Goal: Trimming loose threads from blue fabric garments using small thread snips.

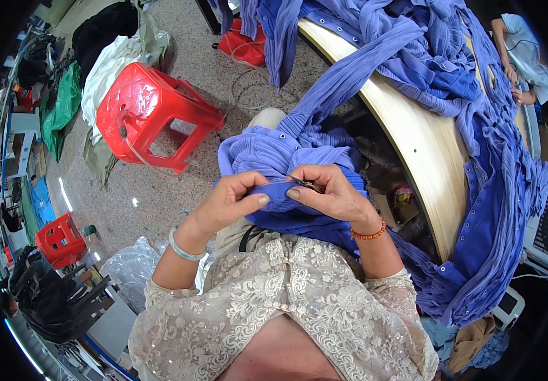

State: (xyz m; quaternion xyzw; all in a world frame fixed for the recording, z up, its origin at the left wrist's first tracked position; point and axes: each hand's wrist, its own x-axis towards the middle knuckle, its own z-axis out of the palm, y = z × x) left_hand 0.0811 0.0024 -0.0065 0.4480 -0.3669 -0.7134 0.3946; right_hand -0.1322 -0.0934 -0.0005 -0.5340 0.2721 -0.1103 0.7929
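A blue-purple garment (pixel 258 152) of crinkled cloth lies bunched over my lap, with metal eyelets along one band. My left hand (pixel 228 202) is closed, pinching a smooth darker blue edge (pixel 273 190) of it between thumb and fingers. Close beside it, my right hand (pixel 334 195) grips small dark thread snips (pixel 309 185), their point toward the left, over the same edge. The fingers hide most of the snips' body, and I cannot tell whether the blades touch the cloth.
A light wooden tabletop (pixel 407 130) curves along the right, heaped with more blue-purple cloth (pixel 426 70). A red plastic stool (pixel 135 114) stands at left on the speckled floor, with a cord over it. Clear plastic wrap (pixel 133 263) lies lower left. Another person (pixel 528 57) sits far right.
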